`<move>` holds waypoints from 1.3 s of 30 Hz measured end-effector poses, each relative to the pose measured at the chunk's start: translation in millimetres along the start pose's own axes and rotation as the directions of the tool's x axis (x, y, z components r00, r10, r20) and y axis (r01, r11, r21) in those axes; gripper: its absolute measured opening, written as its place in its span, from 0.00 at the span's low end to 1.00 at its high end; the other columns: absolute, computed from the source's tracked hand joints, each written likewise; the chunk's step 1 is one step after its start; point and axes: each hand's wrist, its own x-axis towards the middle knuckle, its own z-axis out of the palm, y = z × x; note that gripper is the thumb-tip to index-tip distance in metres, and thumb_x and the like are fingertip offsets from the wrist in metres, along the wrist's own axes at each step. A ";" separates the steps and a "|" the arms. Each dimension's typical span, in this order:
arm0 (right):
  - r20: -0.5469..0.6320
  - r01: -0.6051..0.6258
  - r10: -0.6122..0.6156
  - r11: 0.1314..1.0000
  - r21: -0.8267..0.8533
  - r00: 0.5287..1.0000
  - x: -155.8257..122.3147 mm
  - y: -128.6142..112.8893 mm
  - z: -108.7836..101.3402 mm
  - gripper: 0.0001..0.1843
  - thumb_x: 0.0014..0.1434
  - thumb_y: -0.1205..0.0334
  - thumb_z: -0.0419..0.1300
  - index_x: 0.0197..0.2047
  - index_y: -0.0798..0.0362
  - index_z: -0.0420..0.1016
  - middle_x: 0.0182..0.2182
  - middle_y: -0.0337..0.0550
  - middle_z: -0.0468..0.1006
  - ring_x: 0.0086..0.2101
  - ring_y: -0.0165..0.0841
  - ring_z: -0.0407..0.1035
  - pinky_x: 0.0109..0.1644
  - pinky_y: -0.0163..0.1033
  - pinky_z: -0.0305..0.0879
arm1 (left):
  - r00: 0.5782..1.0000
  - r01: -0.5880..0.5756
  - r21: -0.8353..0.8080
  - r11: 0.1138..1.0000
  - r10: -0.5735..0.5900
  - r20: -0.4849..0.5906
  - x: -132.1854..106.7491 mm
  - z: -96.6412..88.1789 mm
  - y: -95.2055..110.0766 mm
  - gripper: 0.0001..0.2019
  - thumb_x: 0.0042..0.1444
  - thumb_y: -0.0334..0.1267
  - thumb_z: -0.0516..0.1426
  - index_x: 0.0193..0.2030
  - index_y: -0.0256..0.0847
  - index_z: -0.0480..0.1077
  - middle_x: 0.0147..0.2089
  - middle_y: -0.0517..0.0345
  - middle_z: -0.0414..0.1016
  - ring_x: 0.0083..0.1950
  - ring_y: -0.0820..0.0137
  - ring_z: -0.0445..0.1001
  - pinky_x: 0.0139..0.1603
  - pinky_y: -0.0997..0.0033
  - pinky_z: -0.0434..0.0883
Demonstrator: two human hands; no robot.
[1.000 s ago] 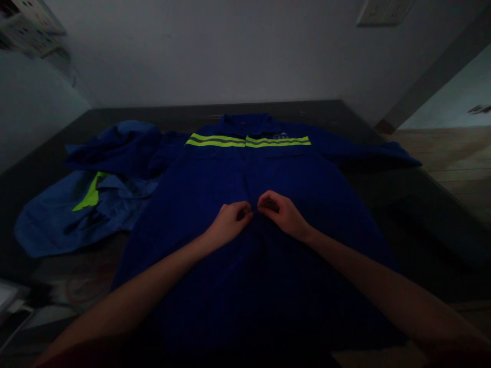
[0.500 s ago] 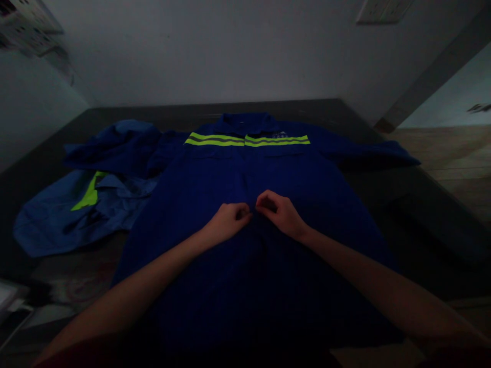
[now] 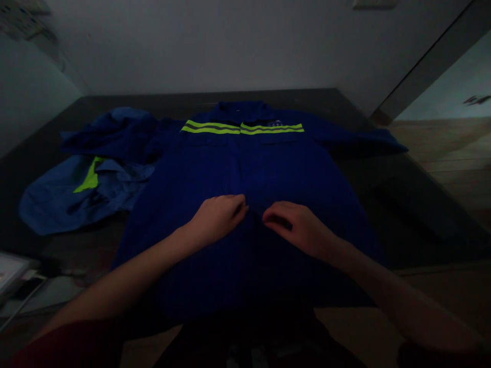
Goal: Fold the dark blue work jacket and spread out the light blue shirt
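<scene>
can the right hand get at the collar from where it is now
Probably yes: only the jacket's front lies between the right hand and the collar, though a forward stretch may be needed.

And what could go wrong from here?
The blue garment seems to overhang the near edge of the table, so a tug might drag it. Its sleeve at left appears to touch crumpled lighter-blue clothing and could catch. Dim light could make the left hand and right hand misjudge the fabric.
</scene>
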 end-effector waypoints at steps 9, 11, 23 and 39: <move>0.054 -0.092 0.113 0.949 -0.303 0.992 -37.8 -37.5 54.4 0.11 0.62 0.63 0.56 0.47 0.54 0.74 0.41 0.48 0.76 0.41 0.40 0.70 0.43 0.45 0.69 | 0.992 -0.011 0.187 0.982 -0.012 0.124 -43.5 3.4 41.7 0.07 0.64 0.37 0.49 0.41 0.40 0.67 0.36 0.56 0.75 0.33 0.62 0.75 0.28 0.68 0.61; 0.031 -0.131 0.149 0.935 -0.329 0.988 -39.5 -36.4 63.0 0.13 0.63 0.58 0.56 0.49 0.52 0.73 0.42 0.49 0.75 0.41 0.41 0.69 0.44 0.46 0.68 | 0.992 0.051 0.201 0.978 -0.073 0.101 -48.7 11.0 42.9 0.07 0.64 0.36 0.49 0.44 0.40 0.66 0.37 0.55 0.75 0.34 0.61 0.75 0.28 0.68 0.62; -0.203 -0.381 0.331 0.869 -0.315 0.922 -45.6 -35.4 69.9 0.18 0.58 0.45 0.59 0.36 0.53 0.68 0.32 0.43 0.75 0.34 0.39 0.70 0.37 0.42 0.62 | 0.952 0.230 -0.056 0.971 -0.237 -0.194 -63.0 63.9 39.0 0.03 0.62 0.37 0.54 0.41 0.41 0.66 0.39 0.56 0.73 0.42 0.64 0.72 0.41 0.66 0.65; -0.071 -0.301 0.299 0.862 -0.408 0.952 -38.9 -27.7 62.8 0.10 0.57 0.57 0.63 0.36 0.52 0.68 0.34 0.44 0.77 0.36 0.37 0.71 0.37 0.40 0.62 | 0.933 0.203 -0.166 0.965 -0.242 -0.265 -63.7 72.3 40.0 0.05 0.62 0.34 0.53 0.44 0.40 0.66 0.43 0.55 0.71 0.44 0.65 0.70 0.42 0.65 0.63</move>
